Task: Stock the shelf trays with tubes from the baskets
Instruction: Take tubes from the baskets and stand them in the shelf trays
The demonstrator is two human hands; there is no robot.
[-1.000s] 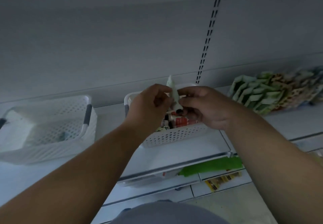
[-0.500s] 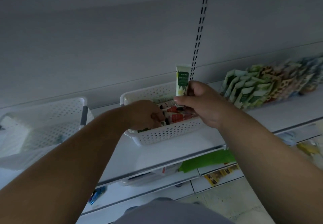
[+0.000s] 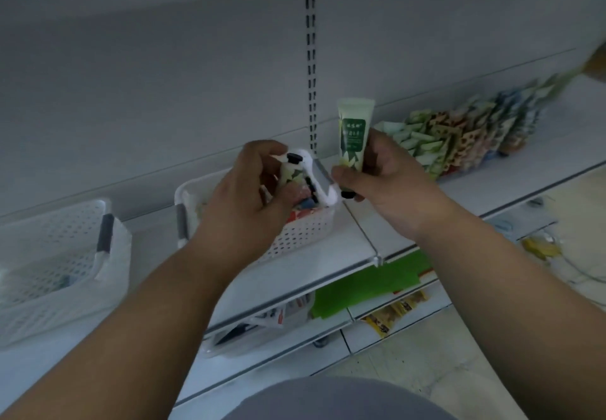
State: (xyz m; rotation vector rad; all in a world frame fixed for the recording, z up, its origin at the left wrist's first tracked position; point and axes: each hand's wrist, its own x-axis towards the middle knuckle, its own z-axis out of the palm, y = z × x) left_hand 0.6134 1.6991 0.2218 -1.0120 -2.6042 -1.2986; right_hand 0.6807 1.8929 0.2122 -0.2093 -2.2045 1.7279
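So I hold one green-label tube point(image 3: 352, 136) upright in my right hand point(image 3: 388, 183) and pinch a second tube point(image 3: 290, 170) in my left hand point(image 3: 249, 200), both above the white basket point(image 3: 305, 229), which is not emptied, so no tray is stocked yet.

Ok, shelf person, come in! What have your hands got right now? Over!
Right hand grips green tube, cap down. Left hand holds second tube, cap up, above white basket. Nothing blocking the shelf.
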